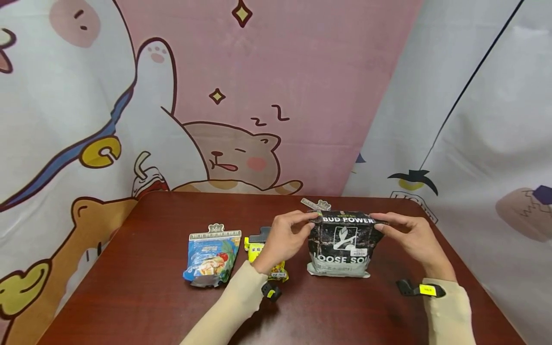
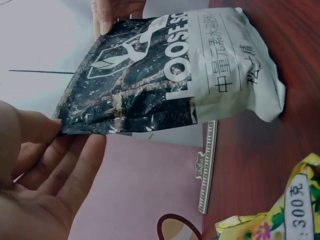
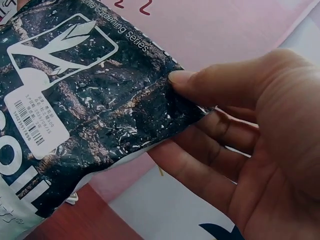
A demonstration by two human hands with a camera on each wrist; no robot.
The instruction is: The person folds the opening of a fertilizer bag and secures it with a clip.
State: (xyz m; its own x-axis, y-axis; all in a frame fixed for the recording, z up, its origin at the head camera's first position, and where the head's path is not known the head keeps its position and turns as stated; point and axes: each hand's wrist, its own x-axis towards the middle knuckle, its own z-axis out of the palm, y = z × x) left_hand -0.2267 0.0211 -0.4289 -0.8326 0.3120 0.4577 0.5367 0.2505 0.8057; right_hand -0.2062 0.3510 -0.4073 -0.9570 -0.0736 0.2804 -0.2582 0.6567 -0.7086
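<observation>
A black and pale green bag of loose soil [image 1: 342, 244] stands upright on the table, its top edge folded over. My left hand [image 1: 286, 235] pinches the upper left corner of this bag between thumb and fingers. At the opposite top corner my right hand [image 1: 414, 235] holds on in the same way; the right wrist view shows its thumb on the front and fingers behind the bag [image 3: 100, 100]. Behind the bag, a metal clip with an ornate handle [image 1: 316, 205] lies on the table, partly hidden in the head view and clearer in the left wrist view.
To the left is a blue food bag [image 1: 211, 258] with a metal clip [image 1: 215, 234] across its top. A yellow bag [image 1: 254, 249] with a dark clip [image 1: 260, 236] sits partly behind my left forearm. The brown table [image 1: 142, 287] meets a cartoon-printed cloth [image 1: 319, 96] at the back.
</observation>
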